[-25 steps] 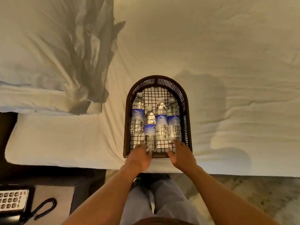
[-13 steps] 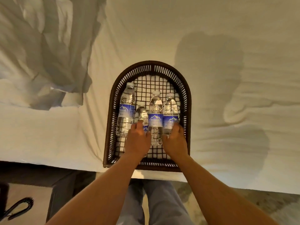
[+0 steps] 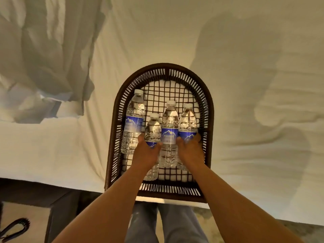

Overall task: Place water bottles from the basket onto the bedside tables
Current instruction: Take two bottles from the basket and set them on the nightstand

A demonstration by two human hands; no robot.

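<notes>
1. A dark woven basket (image 3: 112,155) sits on the white bed (image 3: 245,50), at the near edge
2. Four water bottles lie in it, caps pointing away
3. The left hand (image 3: 146,151) is wrapped around the second bottle (image 3: 152,128)
4. The right hand (image 3: 190,151) is closed around the rightmost bottle (image 3: 187,120)
5. The far-left bottle (image 3: 133,120) and the third bottle (image 3: 169,127) lie untouched between and beside the hands

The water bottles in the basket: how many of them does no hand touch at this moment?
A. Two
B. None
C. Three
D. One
A. The left hand wraps the second bottle and the right hand the rightmost bottle; the far-left bottle and the third bottle lie free.
</notes>
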